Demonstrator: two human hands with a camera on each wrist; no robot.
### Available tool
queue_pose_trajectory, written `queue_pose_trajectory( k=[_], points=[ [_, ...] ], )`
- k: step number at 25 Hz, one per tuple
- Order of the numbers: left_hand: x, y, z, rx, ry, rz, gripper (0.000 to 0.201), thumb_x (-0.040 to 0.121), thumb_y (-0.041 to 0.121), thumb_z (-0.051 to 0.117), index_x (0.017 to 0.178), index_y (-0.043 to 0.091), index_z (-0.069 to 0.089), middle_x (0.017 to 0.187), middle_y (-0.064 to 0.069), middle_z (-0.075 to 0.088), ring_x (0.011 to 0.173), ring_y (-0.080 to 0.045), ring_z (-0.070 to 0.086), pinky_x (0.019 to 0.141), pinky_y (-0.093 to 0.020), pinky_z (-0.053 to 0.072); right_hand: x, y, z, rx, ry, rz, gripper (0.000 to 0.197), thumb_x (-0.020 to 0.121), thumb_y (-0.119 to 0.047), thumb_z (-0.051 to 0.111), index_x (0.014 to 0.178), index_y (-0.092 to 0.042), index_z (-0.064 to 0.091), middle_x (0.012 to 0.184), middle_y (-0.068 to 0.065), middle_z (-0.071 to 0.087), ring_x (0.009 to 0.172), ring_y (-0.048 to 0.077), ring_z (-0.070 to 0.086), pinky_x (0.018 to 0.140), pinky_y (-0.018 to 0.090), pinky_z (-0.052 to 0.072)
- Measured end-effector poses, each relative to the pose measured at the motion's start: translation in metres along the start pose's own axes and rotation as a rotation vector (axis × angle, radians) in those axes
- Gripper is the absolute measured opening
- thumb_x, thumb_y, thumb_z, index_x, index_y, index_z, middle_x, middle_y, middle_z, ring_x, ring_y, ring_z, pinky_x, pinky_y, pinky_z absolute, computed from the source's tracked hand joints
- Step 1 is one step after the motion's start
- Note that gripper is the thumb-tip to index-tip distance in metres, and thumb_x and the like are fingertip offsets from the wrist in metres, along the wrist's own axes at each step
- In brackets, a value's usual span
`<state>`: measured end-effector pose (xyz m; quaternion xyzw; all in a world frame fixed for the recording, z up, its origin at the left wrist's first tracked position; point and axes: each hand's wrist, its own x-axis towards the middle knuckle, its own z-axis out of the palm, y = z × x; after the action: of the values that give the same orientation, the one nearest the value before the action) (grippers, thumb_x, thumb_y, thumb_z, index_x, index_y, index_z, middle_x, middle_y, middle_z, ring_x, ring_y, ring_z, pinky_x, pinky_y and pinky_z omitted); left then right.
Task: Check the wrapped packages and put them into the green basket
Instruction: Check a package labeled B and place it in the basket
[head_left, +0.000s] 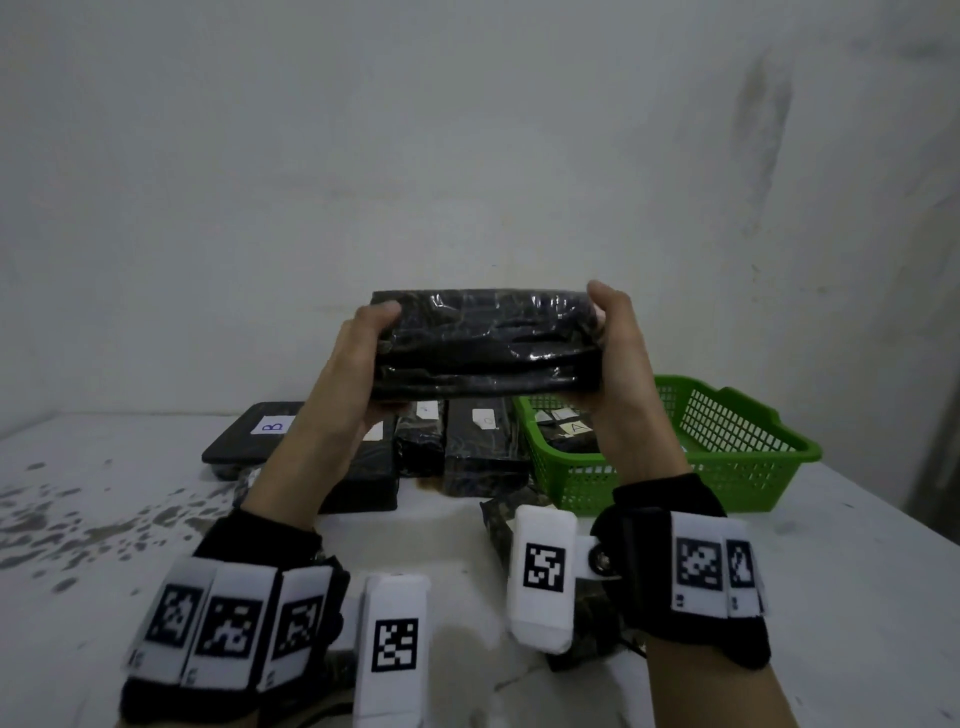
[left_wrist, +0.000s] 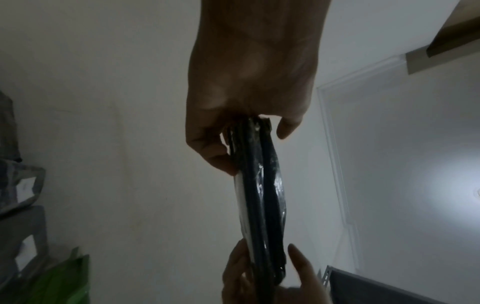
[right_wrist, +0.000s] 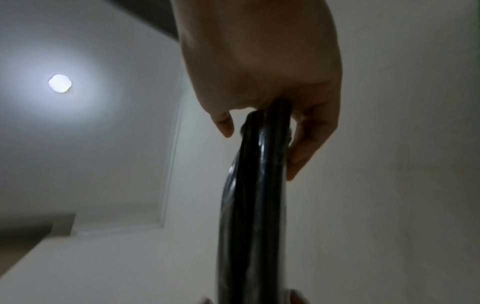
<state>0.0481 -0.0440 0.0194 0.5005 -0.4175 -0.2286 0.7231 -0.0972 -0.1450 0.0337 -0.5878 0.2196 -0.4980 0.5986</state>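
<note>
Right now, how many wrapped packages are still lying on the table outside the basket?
At least 4: B-labelled package far left, one behind the left forearm, a small one, one beside the green basket. Dark bundles near the wrists may hide more.

The held package (head_left: 483, 343) hangs between the left hand (head_left: 358, 358) and right hand (head_left: 618, 353), above a row of packages (head_left: 485, 447) on the table (head_left: 857, 545) (basket (head_left: 737, 457) right of them, one labelled package (head_left: 571, 431) inside).
</note>
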Motion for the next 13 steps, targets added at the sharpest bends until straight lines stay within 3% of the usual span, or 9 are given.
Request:
queue_pose_trajectory(
  k=[2, 5, 7, 9, 11, 13],
  points=[
    [0.001, -0.001, 0.000, -0.039, 0.007, -0.021, 0.026, 0.088, 0.034, 0.050, 0.101, 0.012, 0.049, 0.093, -0.006, 0.058, 0.073, -0.012, 0.063, 0.074, -0.036, 0.050, -0.002, -0.004, -0.009, 0.159, -0.074, 0.058, 0.025, 0.091, -0.031, 0.043, 0.098, -0.011, 0.057, 0.084, 0.003, 0.063, 0.074, 0.016, 0.062, 0.065, 0.028, 0.053],
    [0.002, -0.002, 0.000, -0.075, 0.053, 0.000, 0.011, 0.093, 0.019, 0.048, 0.090, 0.009, 0.050, 0.080, -0.005, 0.059, 0.050, -0.007, 0.064, 0.056, -0.026, 0.054, -0.002, -0.005, -0.017, 0.126, -0.084, 0.021, 0.019, 0.093, -0.020, 0.049, 0.108, -0.008, 0.052, 0.087, 0.007, 0.062, 0.064, 0.017, 0.067, 0.059, 0.025, 0.056],
    [0.003, -0.002, 0.000, -0.074, 0.056, 0.020, 0.015, 0.092, 0.020, 0.050, 0.099, 0.006, 0.050, 0.082, -0.006, 0.060, 0.049, -0.008, 0.064, 0.047, -0.019, 0.051, -0.002, -0.005, -0.019, 0.018, -0.082, -0.044, 0.027, 0.094, -0.023, 0.050, 0.120, -0.014, 0.050, 0.095, 0.003, 0.064, 0.068, 0.017, 0.068, 0.065, 0.027, 0.058],
    [0.005, -0.003, -0.002, -0.062, 0.075, 0.037, 0.023, 0.090, 0.017, 0.052, 0.110, 0.007, 0.046, 0.085, -0.004, 0.060, 0.050, -0.006, 0.064, 0.047, -0.020, 0.053, -0.004, -0.004, -0.021, -0.117, -0.110, -0.099, 0.028, 0.096, -0.026, 0.047, 0.124, -0.029, 0.048, 0.095, -0.001, 0.065, 0.070, 0.014, 0.068, 0.067, 0.028, 0.056],
    [0.007, -0.006, -0.004, -0.018, 0.102, 0.050, 0.018, 0.091, 0.013, 0.052, 0.108, 0.009, 0.047, 0.083, -0.002, 0.059, 0.050, -0.004, 0.064, 0.048, -0.022, 0.055, -0.008, -0.005, -0.020, -0.233, -0.154, -0.134, 0.029, 0.097, -0.025, 0.043, 0.123, -0.036, 0.049, 0.089, -0.005, 0.063, 0.062, 0.007, 0.063, 0.063, 0.024, 0.053],
    [0.007, -0.008, -0.004, 0.022, 0.139, 0.071, 0.008, 0.092, 0.012, 0.050, 0.100, 0.011, 0.048, 0.079, -0.002, 0.058, 0.048, -0.003, 0.063, 0.045, -0.021, 0.053, -0.011, -0.007, -0.017, -0.293, -0.175, -0.159, 0.028, 0.098, -0.020, 0.041, 0.120, -0.034, 0.052, 0.079, -0.007, 0.060, 0.051, 0.004, 0.056, 0.055, 0.019, 0.051]
  ],
)
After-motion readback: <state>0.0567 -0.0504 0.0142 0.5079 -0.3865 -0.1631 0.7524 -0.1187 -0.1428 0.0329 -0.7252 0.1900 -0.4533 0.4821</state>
